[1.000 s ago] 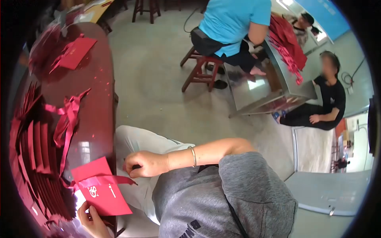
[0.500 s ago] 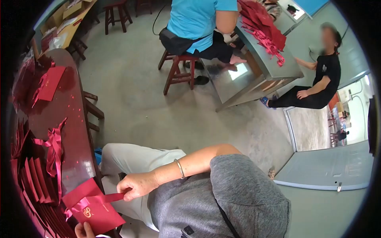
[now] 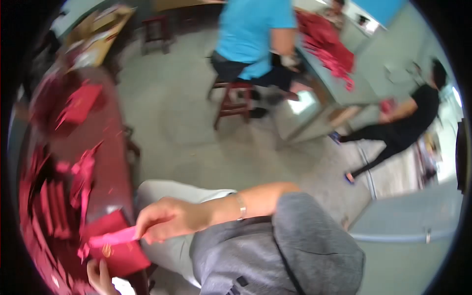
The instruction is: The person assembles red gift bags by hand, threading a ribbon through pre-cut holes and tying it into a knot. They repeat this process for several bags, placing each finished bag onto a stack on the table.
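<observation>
My right hand (image 3: pixel 169 220) pinches the end of a pink ribbon (image 3: pixel 114 238), which stretches from a red card bag (image 3: pixel 129 256) at the table's near edge. A small gold emblem shows on the bag's face. Down at the bag's lower left edge is my left hand (image 3: pixel 101 278), with thumb and a finger against the bag; motion blurs the contact. Loose ribbons (image 3: pixel 84 172) lie on the dark red table just beyond the bag.
Stacked red bags (image 3: pixel 51 211) stand along the left of the red table (image 3: pixel 110 167). Another red bag (image 3: pixel 83 104) lies farther up. A person in blue (image 3: pixel 255 39) sits on a stool by a metal table (image 3: pixel 361 91). A person in black (image 3: pixel 418 115) stands at right.
The view has shifted and blurred. My right hand has moved left over the bag, with the ribbon still in its fingers. The person in black has gone from sitting to standing, legs apart.
</observation>
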The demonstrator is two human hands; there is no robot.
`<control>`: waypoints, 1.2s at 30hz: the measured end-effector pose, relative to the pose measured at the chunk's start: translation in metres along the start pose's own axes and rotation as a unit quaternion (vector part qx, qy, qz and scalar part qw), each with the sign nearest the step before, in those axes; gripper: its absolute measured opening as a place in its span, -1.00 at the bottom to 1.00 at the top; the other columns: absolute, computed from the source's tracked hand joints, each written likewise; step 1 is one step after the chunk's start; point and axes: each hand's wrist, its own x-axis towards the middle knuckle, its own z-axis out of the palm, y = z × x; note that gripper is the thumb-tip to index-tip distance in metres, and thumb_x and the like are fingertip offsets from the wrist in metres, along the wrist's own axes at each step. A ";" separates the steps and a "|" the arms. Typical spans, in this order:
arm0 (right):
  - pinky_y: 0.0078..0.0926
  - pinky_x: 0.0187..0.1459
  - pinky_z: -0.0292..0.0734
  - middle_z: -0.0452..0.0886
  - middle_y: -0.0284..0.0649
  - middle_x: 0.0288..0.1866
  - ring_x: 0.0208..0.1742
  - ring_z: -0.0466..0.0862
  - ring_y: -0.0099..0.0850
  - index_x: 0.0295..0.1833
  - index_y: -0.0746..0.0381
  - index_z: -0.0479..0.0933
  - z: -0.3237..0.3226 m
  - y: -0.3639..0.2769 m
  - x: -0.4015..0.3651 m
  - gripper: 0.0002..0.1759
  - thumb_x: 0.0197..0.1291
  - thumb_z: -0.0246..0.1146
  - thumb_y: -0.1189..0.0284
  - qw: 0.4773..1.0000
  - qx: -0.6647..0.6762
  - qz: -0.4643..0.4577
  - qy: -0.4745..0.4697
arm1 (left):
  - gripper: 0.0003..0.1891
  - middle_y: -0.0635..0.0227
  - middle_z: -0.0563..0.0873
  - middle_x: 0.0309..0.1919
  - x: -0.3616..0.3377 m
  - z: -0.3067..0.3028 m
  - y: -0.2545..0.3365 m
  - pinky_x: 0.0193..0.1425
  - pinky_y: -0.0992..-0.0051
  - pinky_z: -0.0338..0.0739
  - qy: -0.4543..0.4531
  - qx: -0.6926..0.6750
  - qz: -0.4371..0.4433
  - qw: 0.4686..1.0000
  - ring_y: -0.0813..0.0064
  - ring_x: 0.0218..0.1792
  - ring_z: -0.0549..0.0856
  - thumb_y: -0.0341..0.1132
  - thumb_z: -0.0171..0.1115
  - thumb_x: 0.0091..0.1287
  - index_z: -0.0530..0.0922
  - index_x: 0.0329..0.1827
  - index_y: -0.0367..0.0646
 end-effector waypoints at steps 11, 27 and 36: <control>-0.52 -0.42 0.49 0.70 -0.21 -0.41 -0.47 0.66 -0.41 -0.13 0.35 0.68 0.026 -0.042 0.058 -0.78 0.16 0.41 0.45 0.902 -0.366 -0.183 -0.137 | -0.78 0.25 0.68 -0.44 -0.018 0.040 0.079 -0.25 0.47 0.54 0.094 0.072 -0.019 0.993 0.46 -0.39 0.65 -0.33 0.39 0.09 0.66 -0.29 -0.32; -0.37 -0.25 0.65 0.70 -0.18 -0.19 -0.26 0.73 -0.22 -0.19 0.21 0.66 0.050 0.049 0.181 -0.83 0.07 0.42 0.46 0.775 -0.560 -0.228 -0.185 | -0.87 0.46 0.65 -0.40 -0.008 0.035 0.098 -0.24 0.62 0.49 0.026 -0.049 -0.068 0.996 0.71 -0.33 0.56 -0.48 0.35 0.19 0.63 -0.26 -0.34; -0.33 -0.39 0.56 0.55 -0.28 -0.37 -0.37 0.66 -0.27 -0.31 0.10 0.53 0.040 0.059 0.188 -0.95 0.07 0.25 0.44 0.719 -0.607 -0.266 -0.209 | -0.88 0.32 0.62 -0.35 -0.007 0.042 0.086 -0.18 0.55 0.49 0.039 -0.063 0.004 0.997 0.56 -0.30 0.59 -0.45 0.37 0.20 0.63 -0.31 -0.33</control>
